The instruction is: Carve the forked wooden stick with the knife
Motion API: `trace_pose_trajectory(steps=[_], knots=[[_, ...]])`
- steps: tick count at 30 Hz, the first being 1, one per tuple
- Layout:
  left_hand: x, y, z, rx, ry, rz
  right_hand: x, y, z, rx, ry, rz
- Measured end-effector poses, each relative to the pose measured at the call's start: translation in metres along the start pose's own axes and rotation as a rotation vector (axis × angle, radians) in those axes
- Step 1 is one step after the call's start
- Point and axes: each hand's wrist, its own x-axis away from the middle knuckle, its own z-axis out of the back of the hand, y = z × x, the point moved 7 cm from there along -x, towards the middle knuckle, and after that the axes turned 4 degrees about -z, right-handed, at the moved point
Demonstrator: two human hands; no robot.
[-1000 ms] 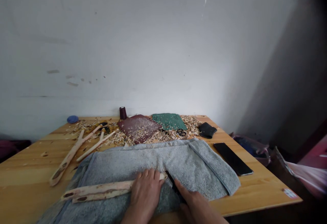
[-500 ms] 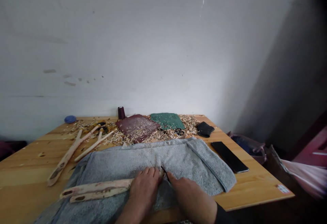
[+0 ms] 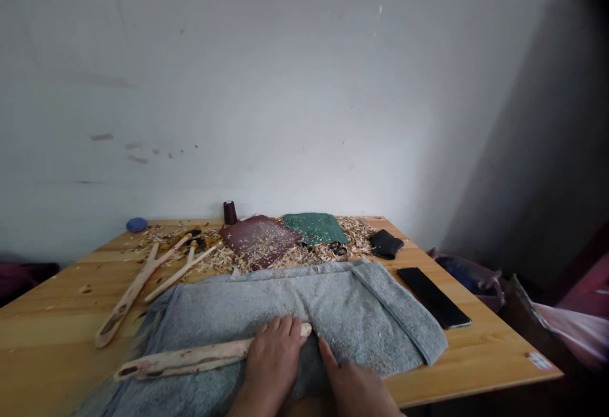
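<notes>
We have the stick (image 3: 185,358) lying along its length on the towel (image 3: 304,296), its long axis running from lower left up to the right. The pale, peeled end points right, and the dark-patched end points left, toward the towel's near-left part.

Our left hand (image 3: 273,357) sits across the stick near that right end, its grip narrow and closed over the wood, with the fingers (image 3: 285,331) curled on top. Only a short tip shows past the fingers, while the long part reaches out to the left of the hand.

Our right hand (image 3: 354,391) is open and apart from the stick, with its fingertips (image 3: 326,348) on the towel just beside the tip. Half a second ago that hand had a dark blade at the tip; no blade shows in it now. Two strips lay side by side then; here they look like one blurred length, and we cannot tell if both remain.

Beyond the towel, on the worktop (image 3: 47,303), wood shavings (image 3: 352,239) lie around a maroon sheet (image 3: 259,241) and a green sheet (image 3: 314,228). Two forked sticks (image 3: 128,296) lie to the left, a phone (image 3: 432,296) to the right.
</notes>
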Motion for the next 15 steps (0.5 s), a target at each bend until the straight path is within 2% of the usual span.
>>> trace_pose_trajectory(steps=[3, 6, 8, 11, 15], knots=[[0.000, 0.001, 0.000, -0.014, 0.033, -0.012, 0.003, 0.007, -0.004, 0.006, 0.029, 0.011], [0.002, 0.001, -0.001, -0.034, 0.057, -0.021, 0.000, 0.012, -0.006, -0.022, -0.079, 0.001], [0.004, 0.000, -0.002, -0.045, 0.091, -0.021, -0.003, 0.017, -0.008, -0.070, -0.099, 0.002], [0.010, 0.002, -0.003, -0.055, 0.173, -0.023, -0.005, 0.031, -0.016, -0.188, -0.033, 0.006], [0.020, 0.004, -0.004, -0.063, 0.309, -0.013, -0.001, 0.044, -0.032, -0.310, 0.063, 0.080]])
